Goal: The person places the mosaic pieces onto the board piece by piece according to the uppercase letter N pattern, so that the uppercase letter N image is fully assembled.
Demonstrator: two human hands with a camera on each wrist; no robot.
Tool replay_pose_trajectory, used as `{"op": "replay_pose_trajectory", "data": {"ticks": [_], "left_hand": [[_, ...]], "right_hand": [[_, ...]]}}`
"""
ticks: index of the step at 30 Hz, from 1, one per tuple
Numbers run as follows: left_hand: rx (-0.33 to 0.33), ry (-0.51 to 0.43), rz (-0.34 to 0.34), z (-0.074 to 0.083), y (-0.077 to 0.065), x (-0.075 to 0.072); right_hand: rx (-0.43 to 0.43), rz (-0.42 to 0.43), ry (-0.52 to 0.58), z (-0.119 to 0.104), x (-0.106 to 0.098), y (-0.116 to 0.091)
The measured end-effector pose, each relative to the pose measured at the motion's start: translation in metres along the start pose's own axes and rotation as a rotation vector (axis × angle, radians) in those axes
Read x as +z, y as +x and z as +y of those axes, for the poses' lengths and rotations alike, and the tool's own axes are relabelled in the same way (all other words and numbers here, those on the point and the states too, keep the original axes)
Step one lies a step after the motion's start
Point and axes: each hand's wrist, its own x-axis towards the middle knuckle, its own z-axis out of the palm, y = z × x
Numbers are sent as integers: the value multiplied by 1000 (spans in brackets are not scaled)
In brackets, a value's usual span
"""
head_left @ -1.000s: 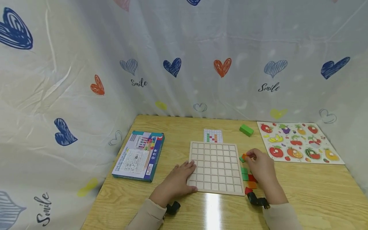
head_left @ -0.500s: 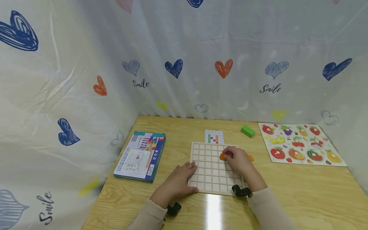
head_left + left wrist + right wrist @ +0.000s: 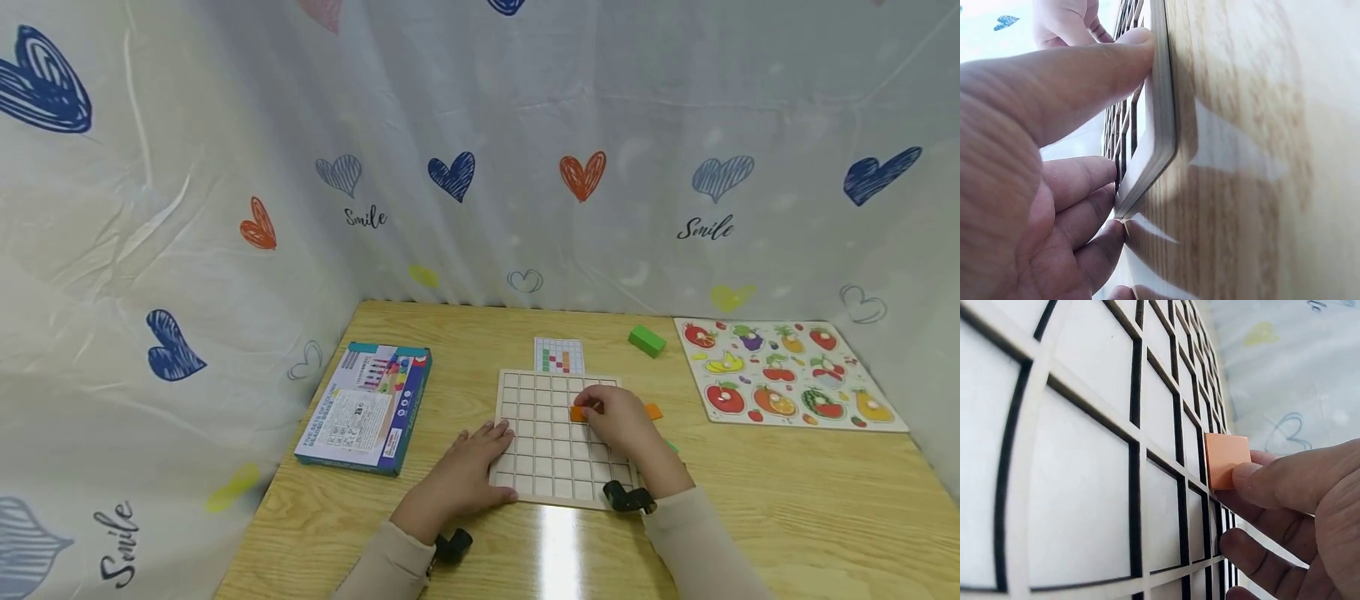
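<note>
A wooden grid board [image 3: 534,468] lies flat on the table. Over its left front corner rests my left hand [image 3: 467,471], fingers outstretched at the left edge. In the left wrist view, the thumb [image 3: 1104,75] presses on the board's front rim. My right hand [image 3: 626,427] pinches a small orange square tile [image 3: 1227,461] between thumb and fingers. The tile stands at the grid, right of the board's middle; whether it sits fully in a cell cannot be told. My right hand and forearm hide most of the pieces beside the board, except an orange piece [image 3: 655,412] and a bit of green.
A card with a coloured grid pattern [image 3: 558,356] lies just behind the board. Further back is a green block [image 3: 647,341]. A fruit picture board [image 3: 787,375] lies at the right, a flat box [image 3: 366,408] at the left. A heart-print curtain [image 3: 480,233] surrounds the table.
My right hand has carried the orange tile leftward from the loose pieces onto the grid, then shifted it slightly left and nearer. The left hand has stayed on the board's corner.
</note>
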Motion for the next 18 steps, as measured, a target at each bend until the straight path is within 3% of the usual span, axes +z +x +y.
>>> {"op": "replay_pose_trajectory", "data": {"ticks": [9, 18], "left_hand": [[1, -15, 4, -2, 0, 0], [6, -10, 2, -2, 1, 1]], "right_hand": [[-116, 57, -72, 3, 1, 1], [-131, 87, -75, 4, 3, -2]]}}
